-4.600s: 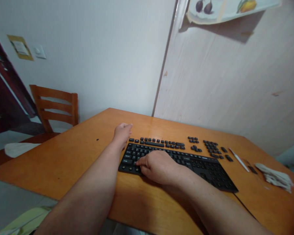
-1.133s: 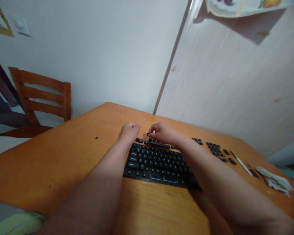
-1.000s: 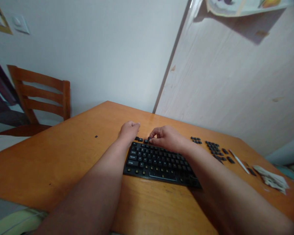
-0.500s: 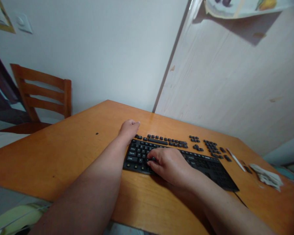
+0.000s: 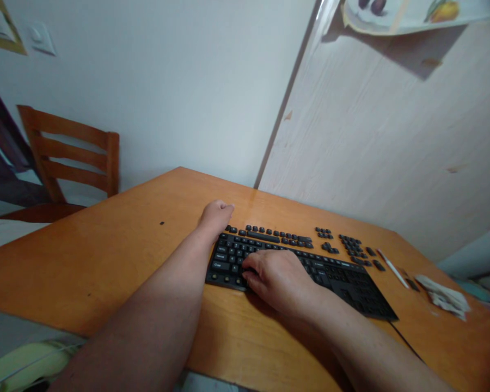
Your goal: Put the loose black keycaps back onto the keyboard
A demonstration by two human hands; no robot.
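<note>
A black keyboard lies on the wooden table, with keycaps on its left part and bare spots in its bottom row and on its right side. My right hand rests over its lower left half, with thumb and index finger bent together around a keycap there; the fingertips are partly hidden. Beyond the keyboard's top left corner is my left hand, its fingers curled closed and mostly turned away, so their contents are hidden. Loose keycaps, one of them a long space bar, line up behind the keyboard.
More loose keycaps sit in groups at the back right. Beside them are a white pen-like stick and a crumpled pale cloth. A small dark piece lies on the left. A wooden chair stands beyond the table.
My right hand has shifted slightly left and down over the keyboard. My left hand stays at the same place, still closed.
</note>
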